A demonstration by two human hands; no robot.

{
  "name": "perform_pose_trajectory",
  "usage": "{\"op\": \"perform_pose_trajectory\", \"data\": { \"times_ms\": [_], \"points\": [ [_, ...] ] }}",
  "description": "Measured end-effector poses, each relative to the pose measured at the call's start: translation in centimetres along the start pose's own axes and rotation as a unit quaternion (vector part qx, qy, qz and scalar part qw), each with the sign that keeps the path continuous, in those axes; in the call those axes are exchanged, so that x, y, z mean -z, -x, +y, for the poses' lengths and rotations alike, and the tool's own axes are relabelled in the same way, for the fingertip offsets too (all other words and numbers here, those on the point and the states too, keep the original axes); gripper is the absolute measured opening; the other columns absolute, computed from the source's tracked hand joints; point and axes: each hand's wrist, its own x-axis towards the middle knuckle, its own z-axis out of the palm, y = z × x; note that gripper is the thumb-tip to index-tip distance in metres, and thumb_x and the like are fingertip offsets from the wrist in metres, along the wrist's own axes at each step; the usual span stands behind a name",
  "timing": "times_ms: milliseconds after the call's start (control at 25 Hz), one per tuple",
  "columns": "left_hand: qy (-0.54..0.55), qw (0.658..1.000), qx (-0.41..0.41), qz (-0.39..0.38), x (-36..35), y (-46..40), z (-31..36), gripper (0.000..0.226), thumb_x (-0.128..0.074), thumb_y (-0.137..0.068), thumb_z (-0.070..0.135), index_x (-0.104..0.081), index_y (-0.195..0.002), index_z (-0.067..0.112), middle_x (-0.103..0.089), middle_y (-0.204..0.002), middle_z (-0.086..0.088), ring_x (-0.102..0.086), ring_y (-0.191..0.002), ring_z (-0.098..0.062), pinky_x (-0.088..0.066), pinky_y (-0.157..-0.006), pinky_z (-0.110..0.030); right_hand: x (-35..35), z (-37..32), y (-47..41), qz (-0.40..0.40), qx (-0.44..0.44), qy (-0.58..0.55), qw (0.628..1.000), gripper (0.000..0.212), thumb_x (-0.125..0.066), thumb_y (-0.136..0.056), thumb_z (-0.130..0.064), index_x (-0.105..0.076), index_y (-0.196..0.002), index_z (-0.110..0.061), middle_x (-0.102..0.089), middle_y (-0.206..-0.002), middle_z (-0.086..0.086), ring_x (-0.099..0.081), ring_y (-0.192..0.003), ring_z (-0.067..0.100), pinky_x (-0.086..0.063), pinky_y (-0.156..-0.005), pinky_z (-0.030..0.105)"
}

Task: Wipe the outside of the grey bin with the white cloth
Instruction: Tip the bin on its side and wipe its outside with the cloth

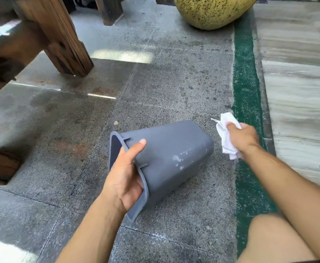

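The grey bin (170, 150) is tipped on its side above the stone floor, with its open mouth toward me and its base pointing away to the right. Pale marks dot its side. My left hand (125, 173) grips the bin's rim, thumb on the outer wall and fingers inside the mouth. My right hand (244, 137) holds the crumpled white cloth (226, 133) just to the right of the bin's base, apart from the bin.
Dark wooden table legs (66, 42) stand at the upper left. A large yellow speckled pot (212, 10) sits at the top. A green strip (244, 92) runs down the right beside pale striped stone. My bare knee (274, 238) shows at the lower right.
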Motion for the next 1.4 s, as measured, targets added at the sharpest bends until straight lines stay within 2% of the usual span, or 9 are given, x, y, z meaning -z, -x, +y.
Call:
{"op": "perform_pose_trajectory", "data": {
  "times_ms": [120, 360, 560, 720, 960, 1080, 1200, 1320, 1400],
  "points": [
    [-0.010, 0.998, -0.041, -0.037, -1.0, -0.1, -0.9, 0.065, -0.072, -0.079, 0.013, -0.056, -0.141, 0.026, -0.072, -0.132, -0.010, -0.070, -0.118, -0.033, -0.062, -0.085, -0.050, 0.6, -3.2, 3.6, -0.079, 0.046, -0.072, 0.993, 0.025, -0.060, -0.098, -0.037, -0.072, -0.110, -0.018, -0.076, -0.088, 0.001, -0.073, -0.076, 0.025, -0.062, -0.063, 0.045],
    [0.030, 0.998, -0.021, -0.058, -1.2, -1.0, 0.5, 0.056, -0.063, -0.083, 0.012, -0.062, -0.138, 0.008, -0.069, -0.133, -0.020, -0.065, -0.123, -0.039, -0.056, -0.099, -0.053, -0.6, -6.3, 14.1, -0.158, 0.199, -0.006, 0.967, 0.022, -0.055, -0.101, -0.041, -0.066, -0.108, -0.024, -0.074, -0.090, -0.004, -0.071, -0.080, 0.016, -0.058, -0.069, 0.037],
    [0.101, 0.991, -0.012, -0.083, -1.4, -1.7, 0.0, 0.036, -0.058, -0.092, 0.022, -0.068, -0.121, 0.004, -0.067, -0.119, -0.020, -0.062, -0.115, -0.034, -0.046, -0.111, -0.047, -5.4, -5.3, 18.7, -0.103, 0.340, 0.049, 0.934, 0.027, -0.052, -0.097, -0.045, -0.062, -0.102, -0.021, -0.070, -0.090, -0.002, -0.064, -0.083, 0.023, -0.050, -0.071, 0.039],
    [0.026, 0.994, 0.034, -0.099, -2.1, -1.2, -1.3, 0.054, -0.048, -0.099, 0.047, -0.066, -0.133, 0.009, -0.070, -0.129, -0.017, -0.064, -0.124, -0.030, -0.046, -0.110, -0.048, -7.4, -4.6, 17.4, -0.073, 0.355, 0.023, 0.932, 0.026, -0.054, -0.094, -0.044, -0.063, -0.099, -0.020, -0.069, -0.092, -0.001, -0.063, -0.088, 0.026, -0.051, -0.075, 0.043],
    [-0.128, 0.987, 0.008, -0.101, -2.0, -1.3, -2.5, 0.059, -0.056, -0.089, 0.050, -0.056, -0.141, 0.023, -0.073, -0.131, -0.003, -0.067, -0.123, -0.017, -0.059, -0.095, -0.038, -8.7, -3.6, 16.2, -0.050, 0.358, 0.016, 0.932, 0.025, -0.056, -0.097, -0.047, -0.063, -0.100, -0.023, -0.068, -0.096, -0.004, -0.063, -0.086, 0.024, -0.051, -0.073, 0.042],
    [-0.154, 0.982, 0.002, -0.114, -1.9, -1.5, -2.8, 0.058, -0.059, -0.093, 0.056, -0.050, -0.145, 0.030, -0.070, -0.136, 0.003, -0.061, -0.131, -0.016, -0.051, -0.108, -0.041, -8.6, -4.0, 15.7, -0.050, 0.362, 0.017, 0.931, 0.025, -0.057, -0.096, -0.047, -0.064, -0.099, -0.023, -0.068, -0.093, -0.004, -0.063, -0.084, 0.023, -0.051, -0.072, 0.041],
    [-0.163, 0.980, -0.011, -0.112, -1.9, -1.4, -2.4, 0.069, -0.061, -0.087, 0.065, -0.057, -0.141, 0.024, -0.072, -0.130, -0.010, -0.070, -0.115, -0.020, -0.059, -0.094, -0.037, -8.0, -4.7, 15.0, -0.056, 0.375, 0.017, 0.925, 0.025, -0.058, -0.095, -0.045, -0.065, -0.091, -0.021, -0.068, -0.087, -0.002, -0.062, -0.080, 0.024, -0.050, -0.070, 0.041],
    [-0.170, 0.978, -0.041, -0.109, -1.8, -0.8, -1.6, 0.073, -0.065, -0.077, 0.071, -0.071, -0.127, 0.019, -0.068, -0.117, -0.036, -0.064, -0.102, -0.036, -0.052, -0.098, -0.053, -7.6, -4.8, 15.0, -0.043, 0.368, 0.021, 0.929, 0.029, -0.054, -0.093, -0.047, -0.064, -0.089, -0.021, -0.067, -0.086, -0.001, -0.061, -0.082, 0.025, -0.050, -0.072, 0.041],
    [-0.148, 0.980, -0.065, -0.119, -1.3, -0.3, -1.1, 0.067, -0.066, -0.076, 0.067, -0.075, -0.119, 0.016, -0.070, -0.108, -0.035, -0.064, -0.094, -0.039, -0.052, -0.094, -0.049, -7.3, -4.8, 15.2, -0.030, 0.365, 0.033, 0.930, 0.028, -0.054, -0.094, -0.046, -0.064, -0.090, -0.020, -0.067, -0.087, -0.001, -0.061, -0.084, 0.025, -0.050, -0.074, 0.041]
  ]
}}
